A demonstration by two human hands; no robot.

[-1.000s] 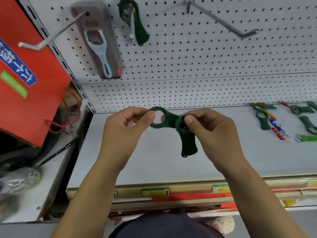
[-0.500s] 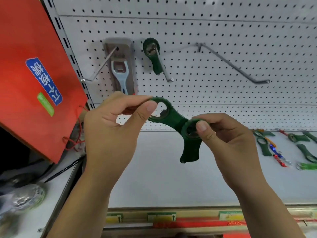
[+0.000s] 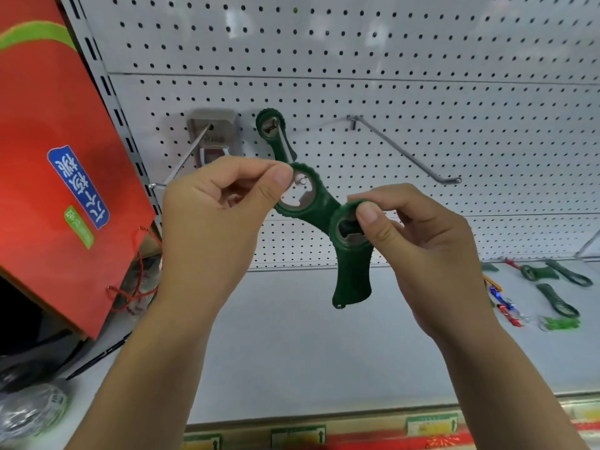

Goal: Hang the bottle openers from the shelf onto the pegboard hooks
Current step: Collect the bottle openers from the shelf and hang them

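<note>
Two dark green bottle openers are in my hands in front of the pegboard (image 3: pixel 389 53). My left hand (image 3: pixel 220 203) pinches the ring of one green opener (image 3: pixel 308 203), whose ring sits right at the tip of the middle hook. My right hand (image 3: pixel 418 241) pinches the ring of the other green opener (image 3: pixel 352 271), its handle hanging down. A third green opener (image 3: pixel 272 131) hangs on the middle hook. An empty long hook (image 3: pixel 406 151) sticks out to the right. Several more openers (image 3: pixel 552 293) lie on the shelf (image 3: pixel 324 352) at the right.
A packaged opener (image 3: pixel 212 141) hangs on the left hook, partly behind my left hand. A red paper bag (image 3: pixel 55 177) leans at the left edge. Price-label strips (image 3: pixel 431 423) run along the shelf's front edge.
Both hands have lifted the two green openers from shelf height up to the pegboard. The left opener's ring now sits at the middle hook's tip.
</note>
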